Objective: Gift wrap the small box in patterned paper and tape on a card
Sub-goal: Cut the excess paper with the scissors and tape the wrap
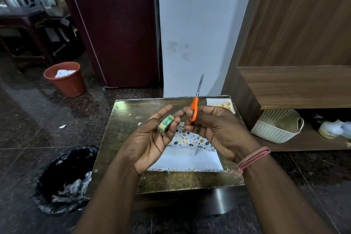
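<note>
I'm holding the tape roll (165, 123) in my left hand (152, 138), fingers curled loosely round it, index finger pointing up; my right hand (214, 127) is gripping the orange scissors (195, 108), fingers through the handles, blades together and pointing up and away from me; both hands are hovering above the small table (125, 119).

Below my hands the small box (180, 153) is lying on the patterned paper (190, 140), one flap of paper folded over it and the white underside of the sheet spread out toward me; nothing looks taped down yet; the card (220, 104) is sitting at the far right corner of the table, well apart from the box.

Here's the risk as I'm judging it: I'm needing a free end of tape and I can't tell whether one is lifted; with the scissors filling my right fingers, I could fumble the roll; meanwhile that loose flap is resting unheld and could be springing open; and those blade tips are close to my left fingertips (167, 107).
</note>
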